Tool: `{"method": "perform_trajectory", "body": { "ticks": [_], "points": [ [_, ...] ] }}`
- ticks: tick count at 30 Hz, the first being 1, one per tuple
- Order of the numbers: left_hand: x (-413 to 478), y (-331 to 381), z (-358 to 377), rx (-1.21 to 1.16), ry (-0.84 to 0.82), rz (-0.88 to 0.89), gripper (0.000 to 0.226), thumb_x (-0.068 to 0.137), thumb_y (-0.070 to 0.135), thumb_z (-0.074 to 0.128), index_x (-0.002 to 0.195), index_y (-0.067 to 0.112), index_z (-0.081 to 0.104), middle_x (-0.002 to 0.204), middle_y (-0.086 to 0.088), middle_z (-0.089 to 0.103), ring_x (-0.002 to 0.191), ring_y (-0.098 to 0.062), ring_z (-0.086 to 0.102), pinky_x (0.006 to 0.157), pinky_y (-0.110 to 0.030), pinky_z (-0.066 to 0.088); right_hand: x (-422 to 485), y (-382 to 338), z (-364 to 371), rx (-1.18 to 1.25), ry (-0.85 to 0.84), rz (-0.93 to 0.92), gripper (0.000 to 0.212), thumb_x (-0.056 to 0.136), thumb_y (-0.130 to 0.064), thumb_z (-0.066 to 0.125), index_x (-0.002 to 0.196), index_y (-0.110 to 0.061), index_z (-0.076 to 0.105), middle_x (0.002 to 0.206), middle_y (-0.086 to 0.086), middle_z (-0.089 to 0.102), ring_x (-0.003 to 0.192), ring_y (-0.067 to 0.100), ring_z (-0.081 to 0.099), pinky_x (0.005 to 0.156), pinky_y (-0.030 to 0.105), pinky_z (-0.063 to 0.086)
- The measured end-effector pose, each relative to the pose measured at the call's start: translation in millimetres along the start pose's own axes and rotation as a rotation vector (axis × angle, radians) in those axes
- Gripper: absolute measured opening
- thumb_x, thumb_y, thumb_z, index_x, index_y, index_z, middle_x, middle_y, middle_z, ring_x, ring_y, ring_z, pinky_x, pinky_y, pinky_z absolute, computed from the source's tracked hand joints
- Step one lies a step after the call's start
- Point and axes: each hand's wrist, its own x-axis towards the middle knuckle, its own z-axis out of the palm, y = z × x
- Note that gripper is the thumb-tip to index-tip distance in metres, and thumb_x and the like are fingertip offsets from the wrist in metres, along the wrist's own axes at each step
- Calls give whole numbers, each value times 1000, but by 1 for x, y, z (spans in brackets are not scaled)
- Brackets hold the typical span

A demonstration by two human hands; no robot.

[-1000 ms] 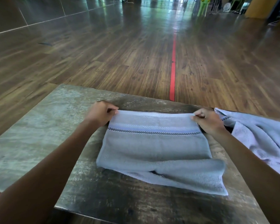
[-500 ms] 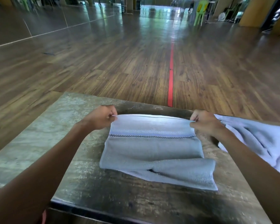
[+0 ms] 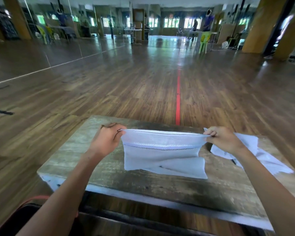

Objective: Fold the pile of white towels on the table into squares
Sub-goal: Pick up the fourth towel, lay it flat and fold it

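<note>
Head view: left hand (image 3: 107, 142) and right hand (image 3: 223, 140) each pinch a top corner of the towel (image 3: 162, 150), stretching that edge taut above the far edge of the table (image 3: 109, 176). The lower part rests mid-table. Long axis runs left to right, parallel to the far edge, checkered stripe likewise. Risks: the lower layers lie skewed, so setting it down as is would likely give a crooked square; the unfolded pile (image 3: 255, 150) at the right edge lies close to the right hand and could snag.
</note>
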Motion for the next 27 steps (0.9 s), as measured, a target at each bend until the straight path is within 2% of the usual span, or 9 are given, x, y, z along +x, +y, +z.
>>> {"method": "perform_trajectory", "body": {
  "ticks": [2,5,9,12,15,18,21,24,27],
  "points": [
    [-15,11,-8,-21,13,3,45,87,43,37,99,12,67,94,-4,71,88,-26,66,79,-38,52,-25,5,6,-9,15,8,21,79,8,61,75,-12,67,73,11,67,67,20,58,58,11,41],
    [-34,23,-17,-74,-24,-8,36,88,38,43,102,14,66,97,-1,71,91,-23,66,81,-35,50,-52,9,5,-68,-35,-18,31,78,6,62,68,-23,64,72,3,70,66,14,61,60,17,42],
    [-52,27,-23,-148,10,-21,16,93,22,56,104,16,66,99,2,71,93,-18,65,83,-35,50,-86,1,-14,20,-69,-34,29,78,8,65,70,-19,65,80,10,69,67,12,59,70,31,44],
    [-55,34,-35,-170,56,7,14,92,17,59,103,13,68,98,3,70,93,-17,64,84,-28,46,-110,-17,-31,75,-46,-56,15,82,6,65,76,-8,65,71,6,63,52,-2,53,55,10,38],
    [-51,42,-58,-143,141,76,17,91,24,59,98,13,70,91,1,72,86,-14,64,80,-23,43,-122,-39,-53,109,31,-75,8,84,7,62,82,-1,63,66,3,58,42,-3,50,41,7,34],
    [-40,54,-89,-98,231,140,36,84,44,48,93,18,71,84,2,72,78,-17,66,81,-33,48,-117,-57,-78,31,155,-148,8,83,0,66,82,-7,67,73,-1,65,55,-6,55,50,4,39],
    [-23,67,-118,-71,295,175,34,84,41,49,93,17,71,82,2,71,78,-20,65,79,-31,48,-106,-78,-102,-12,273,-202,11,81,-3,69,80,-13,67,75,0,67,61,-3,56,58,3,40],
    [-6,77,-144,-47,293,157,29,84,38,49,97,21,69,87,2,71,87,-23,66,87,-41,48,-100,-96,-123,-60,319,-261,10,82,-5,69,81,-15,66,71,-6,62,56,-10,53,56,3,40],
    [3,83,-161,-63,250,131,23,86,33,52,96,21,69,92,2,72,92,-21,66,91,-43,48,-97,-105,-137,-48,238,-270,8,83,-7,70,80,-15,67,81,10,69,65,7,57,63,22,47]
  ]
}}
